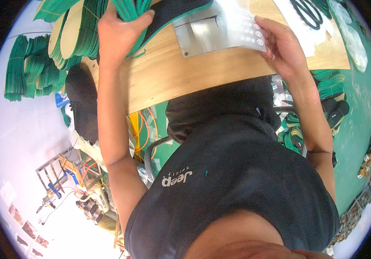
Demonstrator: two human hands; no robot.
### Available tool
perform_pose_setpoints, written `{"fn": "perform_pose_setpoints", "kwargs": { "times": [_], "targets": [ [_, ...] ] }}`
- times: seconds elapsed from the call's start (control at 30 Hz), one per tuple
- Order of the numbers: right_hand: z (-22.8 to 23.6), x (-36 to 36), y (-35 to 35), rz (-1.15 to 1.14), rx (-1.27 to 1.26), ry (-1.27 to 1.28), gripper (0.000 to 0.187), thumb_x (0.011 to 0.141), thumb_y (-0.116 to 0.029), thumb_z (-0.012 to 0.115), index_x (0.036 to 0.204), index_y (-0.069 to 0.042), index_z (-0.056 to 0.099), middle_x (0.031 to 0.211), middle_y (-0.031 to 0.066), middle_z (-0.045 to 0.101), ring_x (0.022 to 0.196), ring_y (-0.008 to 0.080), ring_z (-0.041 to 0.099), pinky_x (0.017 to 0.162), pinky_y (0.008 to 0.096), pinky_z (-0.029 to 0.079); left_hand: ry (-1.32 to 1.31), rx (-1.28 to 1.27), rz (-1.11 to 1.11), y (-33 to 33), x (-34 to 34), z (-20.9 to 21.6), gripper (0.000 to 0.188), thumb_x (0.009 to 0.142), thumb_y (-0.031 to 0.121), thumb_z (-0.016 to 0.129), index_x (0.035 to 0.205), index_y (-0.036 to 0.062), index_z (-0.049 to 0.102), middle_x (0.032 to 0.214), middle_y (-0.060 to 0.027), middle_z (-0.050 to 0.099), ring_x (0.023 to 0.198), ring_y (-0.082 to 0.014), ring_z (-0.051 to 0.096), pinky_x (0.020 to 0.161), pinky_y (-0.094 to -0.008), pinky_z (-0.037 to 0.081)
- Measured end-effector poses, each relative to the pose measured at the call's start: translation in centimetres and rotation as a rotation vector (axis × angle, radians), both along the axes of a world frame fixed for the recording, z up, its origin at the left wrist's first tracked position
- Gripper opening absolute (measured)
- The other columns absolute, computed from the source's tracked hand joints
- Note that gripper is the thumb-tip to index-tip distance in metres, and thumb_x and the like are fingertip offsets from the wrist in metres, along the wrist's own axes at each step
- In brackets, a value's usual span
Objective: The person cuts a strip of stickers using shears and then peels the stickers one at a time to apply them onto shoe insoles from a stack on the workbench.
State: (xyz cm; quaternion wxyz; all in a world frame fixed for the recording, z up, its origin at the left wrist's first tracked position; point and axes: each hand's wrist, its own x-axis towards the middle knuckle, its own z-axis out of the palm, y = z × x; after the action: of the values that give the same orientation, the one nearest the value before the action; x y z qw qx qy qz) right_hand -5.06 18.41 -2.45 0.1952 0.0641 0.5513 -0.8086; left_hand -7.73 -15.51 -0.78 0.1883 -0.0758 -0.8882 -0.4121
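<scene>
My left hand (123,32) is closed round a bundle of green insoles (131,8) at the far edge of the view. Beside it lies a dark insole with a green edge (170,16). My right hand (285,47) pinches the edge of a translucent plastic sheet (233,28) that carries rows of small round white marks (250,31). Part of this sheet lies over a flat metal plate (197,38) on the wooden table (185,73). The fingertips under the sheet are partly hidden.
Stacks of green and beige insoles (71,34) stand at the left, with more bundles (34,69) beyond. A black mesh piece (82,99) hangs by the table's left edge. Black loops (306,13) lie on white material at the far right. Orange hoses (144,129) run below.
</scene>
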Motion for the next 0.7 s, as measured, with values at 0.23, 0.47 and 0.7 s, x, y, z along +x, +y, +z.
{"fn": "perform_pose_setpoints", "kwargs": {
  "times": [0.23,0.47,0.7],
  "targets": [
    [0.6,2.3,-0.8,0.055,0.05,0.089,0.024,0.097,-0.026,0.064,0.094,-0.004,0.071,0.065,0.0008,0.061,0.048,0.0074,0.053,0.043,0.0204,0.035,0.538,0.097,0.051,4.4,2.2,2.4,0.048,0.087,0.022,0.08,0.121,-0.0049,0.06,0.098,-0.0125,0.071,0.08,-0.0184,0.068,0.075,-0.034,0.057],
    [1.5,4.8,-2.1,0.118,0.185,0.225,0.021,0.099,-0.024,0.063,0.098,-0.004,0.071,0.067,0.0017,0.064,0.052,0.0081,0.056,0.048,0.0236,0.044,-0.521,0.713,-0.262,11.6,5.7,0.4,0.017,0.095,0.015,0.071,0.097,-0.0016,0.071,0.083,-0.0066,0.072,0.071,-0.0096,0.066,0.067,-0.0215,0.05],
    [0.0,-6.5,11.9,-0.378,0.999,0.944,0.016,0.088,-0.01,0.063,0.102,-0.001,0.064,0.082,0.0053,0.061,0.077,0.0177,0.06,0.067,0.0315,0.05,-0.448,0.846,-0.294,12.4,5.3,-1.4,0.011,0.091,0.007,0.069,0.1,0.0003,0.068,0.083,-0.004,0.07,0.072,-0.0099,0.066,0.068,-0.0219,0.051]
  ]
}}
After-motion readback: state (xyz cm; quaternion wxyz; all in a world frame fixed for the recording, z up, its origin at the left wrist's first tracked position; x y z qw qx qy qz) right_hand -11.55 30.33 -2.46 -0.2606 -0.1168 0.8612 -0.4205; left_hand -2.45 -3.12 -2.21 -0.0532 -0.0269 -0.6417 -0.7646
